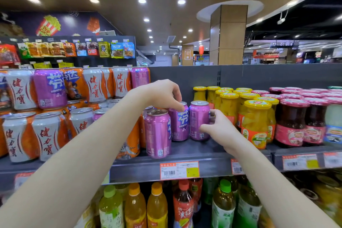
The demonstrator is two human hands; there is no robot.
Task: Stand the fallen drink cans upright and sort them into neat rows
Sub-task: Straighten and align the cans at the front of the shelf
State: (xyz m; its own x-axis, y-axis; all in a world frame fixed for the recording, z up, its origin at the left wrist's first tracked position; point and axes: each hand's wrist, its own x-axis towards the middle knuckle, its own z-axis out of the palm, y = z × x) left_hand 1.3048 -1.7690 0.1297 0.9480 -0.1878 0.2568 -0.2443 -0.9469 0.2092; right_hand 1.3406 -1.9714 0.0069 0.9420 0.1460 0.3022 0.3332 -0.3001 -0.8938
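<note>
Now, cans: three glossy purple cans (199, 120) upright near the grey metal shelf (185, 167) front edge.
Left hand (162, 94): fingers pinching the middle can's (178, 126) rim.
Right hand (220, 131): wrapped round the right can.
Neighbours: yellow-lidded glass jars (256, 122) of fruit.

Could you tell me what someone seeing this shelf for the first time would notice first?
Probably the two bare arms reaching to the shelf's middle: the left hand pinches the top of one upright purple can while the right hand grips its neighbour. A third purple can stands nearer the shelf edge, and yellow-lidded fruit jars crowd the right.
</note>
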